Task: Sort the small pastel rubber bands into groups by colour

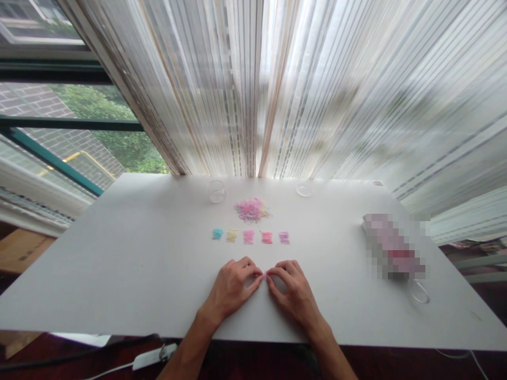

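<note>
My left hand (236, 285) and my right hand (292, 289) meet low over the white table, each closed in a pinch. Between the fingertips shows a tiny pink band (265, 274), mostly hidden by the fingers. Just beyond lie small flat bundles in a row: a blue bundle (217, 234), a yellow bundle (232, 236), a pink bundle (249, 237), a coral-pink bundle (266, 237) and a purple bundle (284, 237). Behind them is a loose pile of thin coloured bands (252, 210), mostly pink and purple, with some yellow at its right.
At the back of the white table (138, 253) stand a clear round container (216, 192) and a clear round lid (304, 190). A blurred pinkish pouch (390, 245) with a loop lies at the right. Striped curtains (245, 89) hang behind; a power strip (154, 357) is below the front edge.
</note>
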Available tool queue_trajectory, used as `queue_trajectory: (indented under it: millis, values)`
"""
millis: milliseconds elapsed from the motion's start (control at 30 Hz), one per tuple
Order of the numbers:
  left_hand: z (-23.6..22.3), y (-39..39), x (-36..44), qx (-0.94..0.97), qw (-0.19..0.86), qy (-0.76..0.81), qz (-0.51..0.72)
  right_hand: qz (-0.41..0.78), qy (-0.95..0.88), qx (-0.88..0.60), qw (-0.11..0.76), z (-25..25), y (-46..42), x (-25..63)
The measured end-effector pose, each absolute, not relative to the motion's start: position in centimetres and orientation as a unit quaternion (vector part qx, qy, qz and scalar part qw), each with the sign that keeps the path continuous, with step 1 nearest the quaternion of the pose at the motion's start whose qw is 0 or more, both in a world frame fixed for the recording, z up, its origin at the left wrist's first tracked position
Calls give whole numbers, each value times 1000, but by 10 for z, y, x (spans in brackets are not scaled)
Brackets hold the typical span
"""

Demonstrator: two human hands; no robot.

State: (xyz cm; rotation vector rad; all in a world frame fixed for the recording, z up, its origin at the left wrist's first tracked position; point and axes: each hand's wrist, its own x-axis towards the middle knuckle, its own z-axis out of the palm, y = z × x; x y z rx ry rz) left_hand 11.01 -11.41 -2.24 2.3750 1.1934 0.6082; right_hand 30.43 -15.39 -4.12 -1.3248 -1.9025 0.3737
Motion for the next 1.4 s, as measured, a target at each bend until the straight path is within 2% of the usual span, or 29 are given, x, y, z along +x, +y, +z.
queue_trajectory:
  millis: [533, 933, 1400]
  values:
    - [-22, -113, 106, 830, 277, 400, 274, 158, -747, -502, 407, -44, -154, 308]
    - [-23, -114, 106, 837, 256, 380, 299, 164, -727, -496, 447, -41, -155, 308]
    - [-20, -113, 102, 834, 249, 378, 315, 168, -723, -496, 450, -41, -155, 308]
